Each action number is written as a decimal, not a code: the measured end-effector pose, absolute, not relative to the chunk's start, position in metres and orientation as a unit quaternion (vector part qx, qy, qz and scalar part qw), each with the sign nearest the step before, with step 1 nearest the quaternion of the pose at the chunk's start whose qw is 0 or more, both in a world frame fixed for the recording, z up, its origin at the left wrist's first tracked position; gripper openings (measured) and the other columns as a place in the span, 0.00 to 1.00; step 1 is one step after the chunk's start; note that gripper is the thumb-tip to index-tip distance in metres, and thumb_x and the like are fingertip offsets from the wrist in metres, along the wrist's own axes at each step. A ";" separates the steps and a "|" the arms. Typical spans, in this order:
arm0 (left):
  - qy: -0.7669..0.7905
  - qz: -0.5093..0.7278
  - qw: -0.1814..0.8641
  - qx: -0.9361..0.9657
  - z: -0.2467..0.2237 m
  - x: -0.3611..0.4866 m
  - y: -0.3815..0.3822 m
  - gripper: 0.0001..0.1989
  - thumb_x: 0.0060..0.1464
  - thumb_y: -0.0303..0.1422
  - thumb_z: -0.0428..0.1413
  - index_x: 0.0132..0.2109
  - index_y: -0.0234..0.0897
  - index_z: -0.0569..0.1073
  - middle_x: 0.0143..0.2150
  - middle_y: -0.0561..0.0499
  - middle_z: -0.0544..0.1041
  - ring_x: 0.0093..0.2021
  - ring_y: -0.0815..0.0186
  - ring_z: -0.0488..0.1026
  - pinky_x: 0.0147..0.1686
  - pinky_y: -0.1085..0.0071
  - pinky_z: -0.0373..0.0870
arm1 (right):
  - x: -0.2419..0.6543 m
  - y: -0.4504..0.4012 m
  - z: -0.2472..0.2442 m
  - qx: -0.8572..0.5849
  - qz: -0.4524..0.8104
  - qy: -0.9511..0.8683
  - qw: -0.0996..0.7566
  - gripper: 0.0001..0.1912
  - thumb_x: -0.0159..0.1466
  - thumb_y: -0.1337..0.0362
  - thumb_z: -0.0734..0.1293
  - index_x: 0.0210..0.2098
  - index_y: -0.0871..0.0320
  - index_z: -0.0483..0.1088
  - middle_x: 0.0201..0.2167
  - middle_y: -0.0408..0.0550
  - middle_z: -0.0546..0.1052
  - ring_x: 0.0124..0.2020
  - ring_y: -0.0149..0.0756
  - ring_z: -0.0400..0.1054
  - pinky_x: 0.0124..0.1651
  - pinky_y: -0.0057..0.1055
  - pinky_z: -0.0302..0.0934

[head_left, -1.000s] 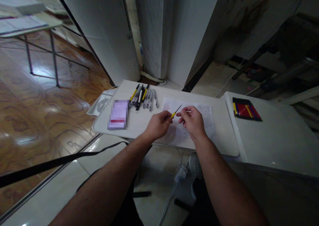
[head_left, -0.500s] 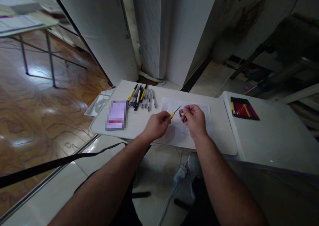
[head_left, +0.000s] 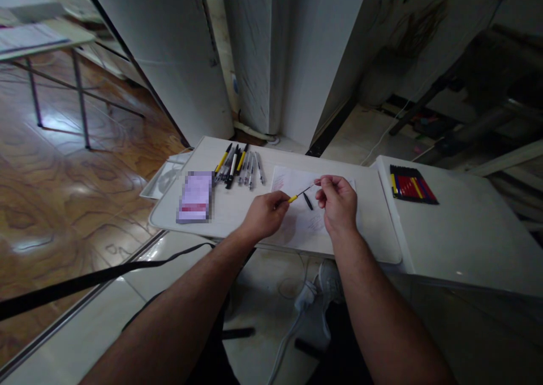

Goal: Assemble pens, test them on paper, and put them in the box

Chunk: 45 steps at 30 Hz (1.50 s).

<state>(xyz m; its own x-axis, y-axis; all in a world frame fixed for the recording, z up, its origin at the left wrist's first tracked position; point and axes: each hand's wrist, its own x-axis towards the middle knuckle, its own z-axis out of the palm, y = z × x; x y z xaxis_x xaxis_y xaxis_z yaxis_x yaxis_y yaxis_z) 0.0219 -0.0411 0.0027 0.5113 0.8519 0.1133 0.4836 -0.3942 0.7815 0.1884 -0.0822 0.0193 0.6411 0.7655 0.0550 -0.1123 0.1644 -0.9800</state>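
Observation:
My left hand (head_left: 266, 212) is closed around a yellow pen barrel (head_left: 292, 199), over the printed paper (head_left: 292, 218). From the barrel's end a thin dark refill (head_left: 304, 191) sticks out, slanting up to the right. My right hand (head_left: 340, 199) pinches the refill's far, clear-looking end between thumb and forefinger. Below the refill, a small black pen part (head_left: 307, 201) lies on the paper between my hands; whether it is a cap or a tip piece I cannot tell.
Several yellow, white and clear pens (head_left: 233, 164) lie at the table's back left, beside a blurred-out purple-white item (head_left: 195, 197). On the white surface (head_left: 462, 232) at right sits a row of red, yellow and blue pens (head_left: 411, 184). A cable (head_left: 285, 340) runs across the floor below.
The black pen part has left my right hand and now lies on the paper. My right hand has shifted slightly right and taken hold of the refill's end.

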 end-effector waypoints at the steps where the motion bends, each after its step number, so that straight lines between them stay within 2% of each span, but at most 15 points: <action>1: 0.421 0.259 0.354 0.794 0.003 0.022 -0.041 0.09 0.56 0.32 0.53 0.39 0.39 0.78 0.34 0.50 0.81 0.33 0.66 0.74 0.35 0.71 0.66 | 0.188 -0.082 0.019 -0.568 0.311 -0.289 0.705 0.12 0.56 0.57 0.70 0.32 0.58 0.67 0.31 0.44 0.77 0.20 0.23 0.63 0.17 0.20 0.49; 21: 0.416 0.269 0.357 0.792 0.003 0.023 -0.041 0.09 0.55 0.31 0.53 0.39 0.38 0.78 0.33 0.50 0.80 0.32 0.66 0.74 0.34 0.71 0.66 | 0.185 -0.083 0.015 -0.574 0.341 -0.295 0.684 0.13 0.54 0.55 0.71 0.30 0.59 0.69 0.29 0.45 0.77 0.19 0.23 0.62 0.17 0.21 0.49; 35: 0.418 0.270 0.357 0.791 0.008 0.024 -0.042 0.09 0.56 0.31 0.53 0.38 0.37 0.78 0.32 0.51 0.79 0.31 0.67 0.72 0.33 0.72 0.64 | 0.180 -0.084 0.011 -0.563 0.367 -0.312 0.672 0.12 0.54 0.58 0.72 0.31 0.60 0.71 0.28 0.46 0.78 0.20 0.25 0.63 0.18 0.22 0.50; 45: 0.415 0.284 0.345 0.793 0.003 0.024 -0.041 0.08 0.55 0.30 0.53 0.37 0.36 0.78 0.32 0.51 0.79 0.31 0.67 0.71 0.32 0.72 0.63 | 0.177 -0.085 0.008 -0.571 0.377 -0.336 0.648 0.14 0.54 0.55 0.73 0.30 0.59 0.72 0.28 0.47 0.79 0.21 0.26 0.64 0.20 0.24 0.53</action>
